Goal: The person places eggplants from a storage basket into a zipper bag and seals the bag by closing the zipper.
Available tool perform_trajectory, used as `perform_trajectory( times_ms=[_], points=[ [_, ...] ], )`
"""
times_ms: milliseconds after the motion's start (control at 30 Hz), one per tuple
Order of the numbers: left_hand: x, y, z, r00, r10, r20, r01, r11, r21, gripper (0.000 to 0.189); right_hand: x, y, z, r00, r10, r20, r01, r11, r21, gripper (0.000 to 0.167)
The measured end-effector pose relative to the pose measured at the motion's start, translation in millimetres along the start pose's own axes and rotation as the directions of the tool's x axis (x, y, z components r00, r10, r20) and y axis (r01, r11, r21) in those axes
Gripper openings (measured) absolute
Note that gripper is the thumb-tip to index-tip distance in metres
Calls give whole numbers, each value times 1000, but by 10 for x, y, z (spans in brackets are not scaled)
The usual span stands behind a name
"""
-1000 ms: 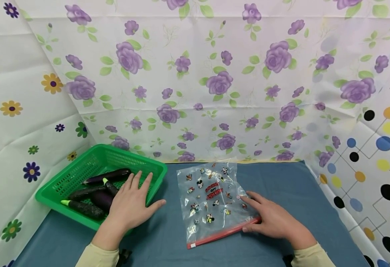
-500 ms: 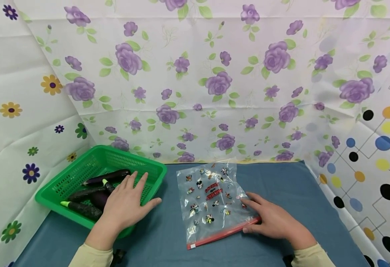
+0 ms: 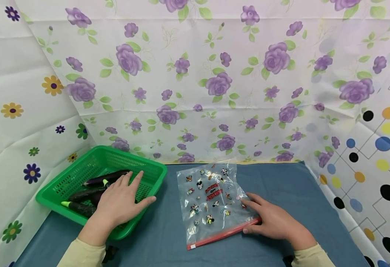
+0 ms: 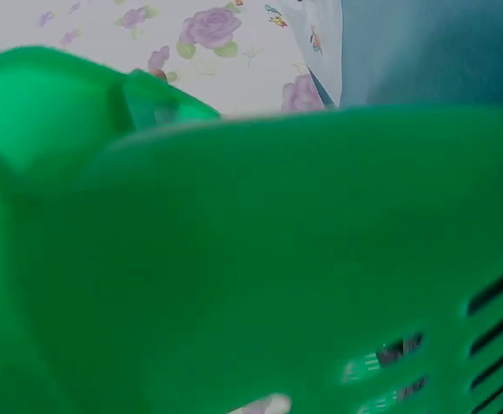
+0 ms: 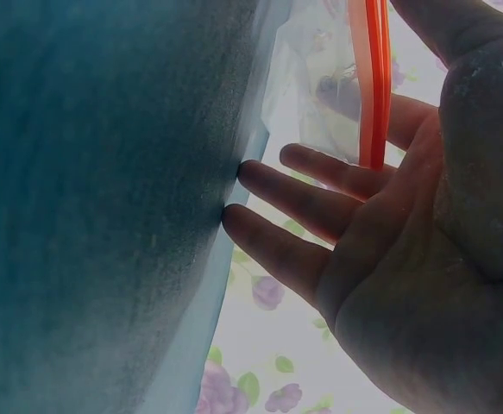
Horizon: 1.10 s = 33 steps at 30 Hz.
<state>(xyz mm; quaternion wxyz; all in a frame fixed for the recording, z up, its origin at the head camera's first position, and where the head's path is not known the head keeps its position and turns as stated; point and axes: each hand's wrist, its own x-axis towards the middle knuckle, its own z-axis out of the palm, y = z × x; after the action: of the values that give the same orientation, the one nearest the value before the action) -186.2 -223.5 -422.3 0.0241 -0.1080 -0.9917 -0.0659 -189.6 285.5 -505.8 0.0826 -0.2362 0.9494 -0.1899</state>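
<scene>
Over the right side of the green plastic basket (image 3: 138,159) my left hand (image 3: 118,202) is held with its fingers stretched out and thumb spread. Several dark eggplants (image 3: 105,178) lie in the basket, some with light green tips; my hand covers part of them. In the left wrist view the basket wall (image 4: 260,224) fills most of the picture. My right hand (image 3: 275,218) is at the right edge of a clear printed zip bag (image 3: 211,200), its thumb and fingers apart. The bag's red zip strip (image 5: 374,86) passes between that thumb and the fingers.
A blue cloth (image 3: 161,230) covers the table beneath the basket and bag. Behind it hangs a sheet with purple flowers (image 3: 218,83). Patterned sheets also stand at the left (image 3: 11,159) and right (image 3: 381,178).
My left hand has shifted left and slightly inward over the basket, covering more of the eggplants. The right hand and the bag stay where they were.
</scene>
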Motion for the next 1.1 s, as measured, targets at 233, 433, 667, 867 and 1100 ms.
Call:
perform_trajectory(
  times_ms=[233, 433, 667, 867, 1100],
  points=[
    [11, -33, -69, 999, 16, 29, -17, 1000, 20, 108, 4, 12, 11, 1000, 7, 4, -7, 1000, 2, 105],
    [27, -41, -129, 998, 25, 53, -26, 1000, 10, 108, 7, 18, 12, 1000, 14, 8, -14, 1000, 5, 106],
    [77, -91, -157, 998, 34, 60, -35, 999, 11, 106, 1, 13, 5, 1000, 5, 8, -5, 1000, 7, 105],
    [115, -170, -158, 997, 20, 79, -21, 1000, 7, 109, 4, 17, 4, 1000, 2, 8, -2, 1000, 5, 105],
    [157, -227, -166, 993, 8, 115, -8, 1000, 0, 107, 4, 6, -5, 1000, 0, 9, 0, 1000, 8, 105]
  ],
)
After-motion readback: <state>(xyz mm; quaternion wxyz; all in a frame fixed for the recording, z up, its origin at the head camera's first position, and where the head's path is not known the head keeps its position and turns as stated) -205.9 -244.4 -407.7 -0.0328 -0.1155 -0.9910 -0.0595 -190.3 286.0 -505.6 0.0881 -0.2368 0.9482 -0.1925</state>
